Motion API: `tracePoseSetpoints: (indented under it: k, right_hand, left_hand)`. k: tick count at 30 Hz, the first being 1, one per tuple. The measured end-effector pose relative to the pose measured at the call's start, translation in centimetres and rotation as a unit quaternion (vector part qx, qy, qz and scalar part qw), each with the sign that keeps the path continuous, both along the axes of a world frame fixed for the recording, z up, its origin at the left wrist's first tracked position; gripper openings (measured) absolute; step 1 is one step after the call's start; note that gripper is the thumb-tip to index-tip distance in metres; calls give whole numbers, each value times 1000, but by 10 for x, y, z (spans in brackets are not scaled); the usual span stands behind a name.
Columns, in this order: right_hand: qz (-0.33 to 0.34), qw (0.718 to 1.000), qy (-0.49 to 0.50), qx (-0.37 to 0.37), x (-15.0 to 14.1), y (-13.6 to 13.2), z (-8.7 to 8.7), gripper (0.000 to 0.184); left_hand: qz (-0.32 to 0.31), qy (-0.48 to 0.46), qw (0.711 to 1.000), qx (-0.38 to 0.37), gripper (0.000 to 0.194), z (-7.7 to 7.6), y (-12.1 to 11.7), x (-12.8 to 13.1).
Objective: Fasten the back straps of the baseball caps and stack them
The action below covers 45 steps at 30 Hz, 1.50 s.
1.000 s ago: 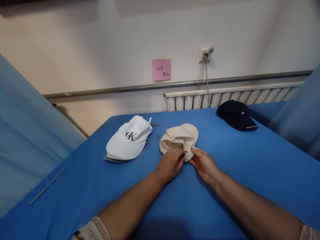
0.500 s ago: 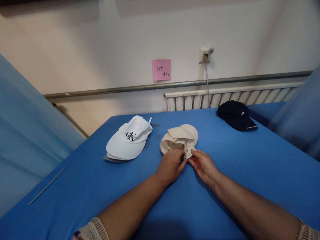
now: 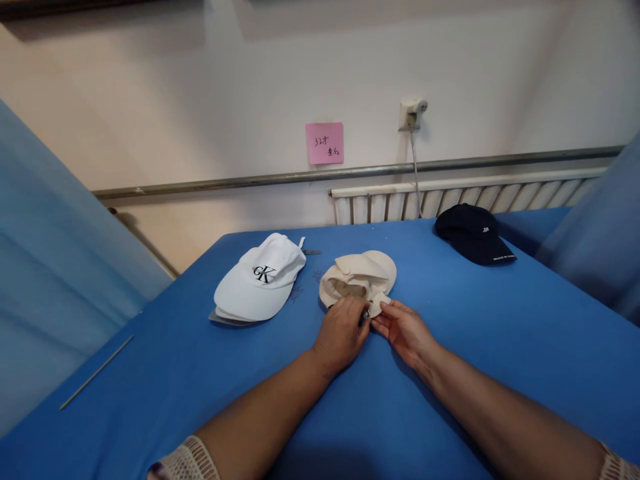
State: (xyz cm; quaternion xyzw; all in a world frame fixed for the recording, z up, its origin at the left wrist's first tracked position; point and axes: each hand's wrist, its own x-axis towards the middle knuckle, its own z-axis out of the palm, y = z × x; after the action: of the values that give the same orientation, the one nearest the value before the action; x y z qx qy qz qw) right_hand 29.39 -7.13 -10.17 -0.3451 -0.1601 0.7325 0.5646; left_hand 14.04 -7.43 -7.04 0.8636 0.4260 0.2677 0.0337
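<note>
A beige baseball cap (image 3: 367, 267) lies on the blue-covered table, its inside opening turned partly towards me. My left hand (image 3: 343, 333) is closed on the near edge of the cap, by a small dark metal buckle (image 3: 367, 312) at the strap; its fingertips are partly hidden. My right hand (image 3: 404, 331) pinches the cap's back edge on the right of the buckle, between thumb and fingers. To the left sits a white cap (image 3: 263, 277) with black letters, apparently stacked on a grey one.
A dark navy cap (image 3: 473, 233) rests at the back right. A thin stick (image 3: 96, 372) lies near the left edge of the blue table cover (image 3: 440, 427). Behind are a radiator (image 3: 390, 205), a metal rail (image 3: 270, 179) and a plugged-in socket (image 3: 411, 117). Blue curtains (image 3: 50, 267) hang at the sides.
Both hands stay on the beige cap, with only slight finger movement at the buckle. The view has tilted up slightly, so everything appears a little lower.
</note>
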Motion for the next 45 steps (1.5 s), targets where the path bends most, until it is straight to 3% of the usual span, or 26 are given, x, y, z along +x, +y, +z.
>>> tracePoseSetpoints:
  k: [21, 32, 38, 42, 45]
  right_hand:
    - [-13, 999, -1, -29, -2, -1, 4, 15]
    - [-5, 1000, -1, -14, -3, -3, 6, 18]
    - [-4, 1000, -16, -4, -4, -1, 5, 23]
    - [-35, 998, -49, 9, 1, 5, -1, 28]
    - [-55, 996, -67, 25, 6, 11, -2, 30]
  left_hand:
    - [33, -17, 999, 8, 14, -4, 3, -4]
    - [33, -66, 996, -53, 21, -7, 9, -4]
    - [0, -49, 997, -54, 20, -5, 5, -2]
    - [-49, -80, 996, -11, 26, 2, 2, -6]
    - [-11, -140, 987, 81, 32, 8, 7, -16]
